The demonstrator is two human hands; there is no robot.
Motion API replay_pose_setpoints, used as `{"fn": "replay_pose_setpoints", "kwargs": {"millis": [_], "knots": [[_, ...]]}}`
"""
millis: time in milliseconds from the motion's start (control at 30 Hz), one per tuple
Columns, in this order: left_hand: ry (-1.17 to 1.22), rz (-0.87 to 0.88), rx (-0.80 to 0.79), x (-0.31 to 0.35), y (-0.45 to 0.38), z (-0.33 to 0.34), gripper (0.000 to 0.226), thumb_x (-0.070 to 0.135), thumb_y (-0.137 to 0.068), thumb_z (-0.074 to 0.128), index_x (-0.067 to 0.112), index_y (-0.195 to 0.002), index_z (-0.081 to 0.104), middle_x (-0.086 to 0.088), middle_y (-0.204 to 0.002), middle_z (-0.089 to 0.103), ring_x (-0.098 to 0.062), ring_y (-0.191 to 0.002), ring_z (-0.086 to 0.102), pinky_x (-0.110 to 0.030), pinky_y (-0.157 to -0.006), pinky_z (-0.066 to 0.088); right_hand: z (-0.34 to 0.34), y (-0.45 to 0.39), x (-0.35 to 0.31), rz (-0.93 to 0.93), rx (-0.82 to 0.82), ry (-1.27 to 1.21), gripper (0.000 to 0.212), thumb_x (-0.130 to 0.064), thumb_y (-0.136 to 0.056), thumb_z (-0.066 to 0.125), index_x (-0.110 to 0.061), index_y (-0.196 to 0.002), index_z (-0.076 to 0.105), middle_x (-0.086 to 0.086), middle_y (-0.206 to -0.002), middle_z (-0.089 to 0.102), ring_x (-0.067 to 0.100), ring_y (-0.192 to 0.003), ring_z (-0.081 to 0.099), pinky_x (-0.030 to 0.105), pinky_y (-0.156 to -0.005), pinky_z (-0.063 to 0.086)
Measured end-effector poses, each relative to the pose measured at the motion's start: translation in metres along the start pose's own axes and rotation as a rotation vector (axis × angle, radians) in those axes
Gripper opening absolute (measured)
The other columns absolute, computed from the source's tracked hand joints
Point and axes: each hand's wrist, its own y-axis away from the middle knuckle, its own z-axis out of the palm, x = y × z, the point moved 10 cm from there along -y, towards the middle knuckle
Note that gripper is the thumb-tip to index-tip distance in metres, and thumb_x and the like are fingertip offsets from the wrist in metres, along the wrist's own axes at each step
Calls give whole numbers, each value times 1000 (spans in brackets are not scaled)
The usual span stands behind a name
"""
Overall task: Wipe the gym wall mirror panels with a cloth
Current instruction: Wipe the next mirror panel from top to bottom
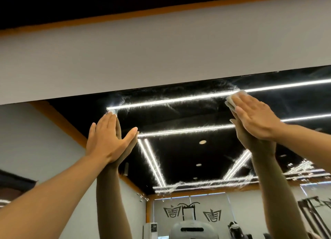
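The wall mirror point(188, 154) fills the lower half of the view and reflects a dark ceiling with bright light strips. Near its top edge my right hand point(258, 117) lies flat with straight fingers and presses a small pale folded cloth point(232, 100) against the glass. My left hand point(109, 138) rests flat on the mirror further left, fingers straight and thumb spread, holding nothing. Both hands meet their own reflections in the glass. Streaky wipe marks show on the glass between the two hands.
A plain grey wall band point(161, 56) runs above the mirror's top edge, with an orange trim point(161, 9) and dark ceiling above it. The reflection shows a white standing unit point(150, 229), wall logos and gym machines low down.
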Motion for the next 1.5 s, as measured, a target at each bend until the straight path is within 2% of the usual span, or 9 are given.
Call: {"fn": "replay_pose_setpoints", "kwargs": {"millis": [167,333,500,667,767,933,1167,1300,1500], "knots": [[-3,9,21,3,3,-4,107,84,-75,15,13,-151,35,-5,-159,32,-21,-149,24,-47,-122,18,15,92,-27,-154,-74,-102,52,-54,-100,13,-49,-153,12,-16,-165,6,0,-150,3,22,-121,3],[-41,16,7,7,5,-7,102,82,-78,16,11,-147,40,-7,-155,38,-24,-146,30,-50,-119,24,36,170,-10,-182,-271,29,59,-68,-98,3,-48,-152,-12,-20,-163,-11,7,-152,-5,31,-118,5],[-115,27,4,7,4,-7,97,83,-83,16,8,-132,53,-12,-133,55,-29,-126,51,-52,-104,44,24,151,-15,-186,-452,120,65,-71,-79,-15,-55,-141,-28,-34,-144,-42,-10,-136,-35,16,-113,-22],[-143,10,2,19,12,-13,85,77,-90,25,4,-115,60,-14,-113,60,-31,-107,58,-47,-84,53,6,80,11,26,-211,18,69,-57,-93,5,-31,-156,1,-8,-165,-7,10,-152,-5,29,-121,-3],[-118,-34,-4,23,17,-19,76,68,-90,36,1,-120,59,-17,-121,59,-35,-113,55,-49,-87,51,5,85,0,55,-102,30,73,-57,-92,2,-27,-157,10,0,-166,7,16,-152,1,36,-123,3],[-58,-75,-20,17,17,-13,80,71,-89,33,2,-123,57,-17,-128,55,-36,-122,49,-53,-100,46,21,187,-59,-178,-235,9,58,-57,-102,5,-38,-156,-2,-13,-164,-12,8,-151,-12,35,-123,-1],[-13,-42,-107,19,24,-13,82,65,-92,39,1,-144,41,-19,-150,39,-37,-141,31,-52,-115,28,11,261,-92,-596,-329,387,52,-41,-108,15,-26,-158,20,-1,-164,18,16,-151,16,31,-117,19],[20,-16,-182,18,26,-15,84,63,-91,42,4,-150,33,-15,-157,30,-33,-147,22,-48,-118,21,10,199,-51,-356,-271,186,54,-45,-107,14,-24,-156,21,2,-164,16,12,-152,4,31,-122,3],[36,1,-279,14,25,-10,86,61,-92,46,7,-155,24,-12,-163,19,-29,-151,12,-47,-121,15,10,154,-28,140,-84,-3,64,-47,-99,10,-22,-156,22,6,-164,18,20,-152,8,43,-124,7]]}}
